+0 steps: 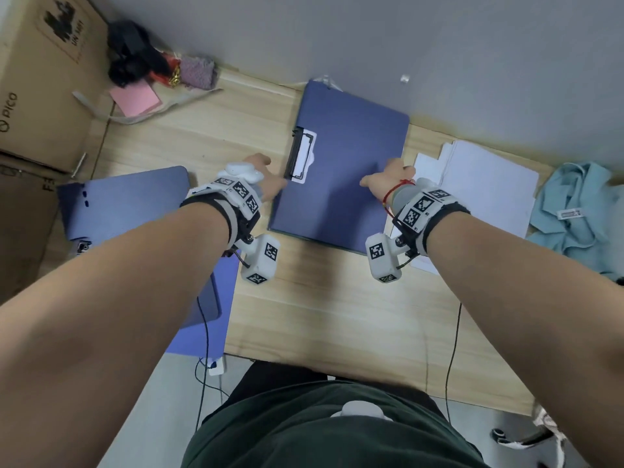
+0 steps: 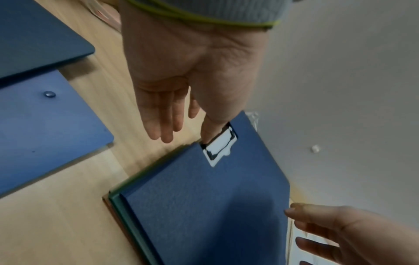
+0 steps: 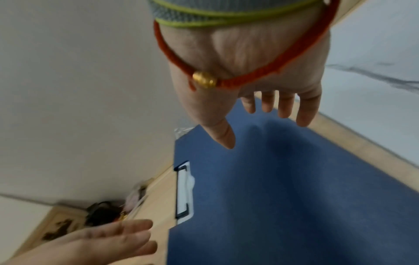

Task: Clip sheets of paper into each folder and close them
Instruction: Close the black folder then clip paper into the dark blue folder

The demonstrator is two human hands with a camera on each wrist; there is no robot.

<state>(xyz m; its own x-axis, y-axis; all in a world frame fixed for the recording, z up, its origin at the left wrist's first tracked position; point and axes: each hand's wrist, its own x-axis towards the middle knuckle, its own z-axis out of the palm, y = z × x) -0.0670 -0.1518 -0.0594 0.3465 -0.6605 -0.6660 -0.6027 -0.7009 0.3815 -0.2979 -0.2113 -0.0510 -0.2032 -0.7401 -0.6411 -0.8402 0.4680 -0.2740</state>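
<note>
A closed blue folder (image 1: 344, 163) lies in the middle of the wooden table, its clip (image 1: 300, 153) showing through a cutout at the left edge. My left hand (image 1: 266, 179) hovers at that left edge near the clip, fingers straight, holding nothing; the left wrist view shows the left hand (image 2: 172, 114) above the folder (image 2: 215, 206). My right hand (image 1: 388, 177) is over the folder's right edge, fingers spread and straight; the right wrist view shows the right hand (image 3: 260, 111) above the cover (image 3: 294, 188). A stack of white paper (image 1: 486, 184) lies to the right.
Other blue folders (image 1: 128, 204) lie at the left under my forearm. Cardboard boxes (image 1: 40, 96) stand far left. A pink notepad (image 1: 135, 99) and dark clutter sit at the back left. A light blue shirt (image 1: 580, 211) lies far right. A grey wall is behind.
</note>
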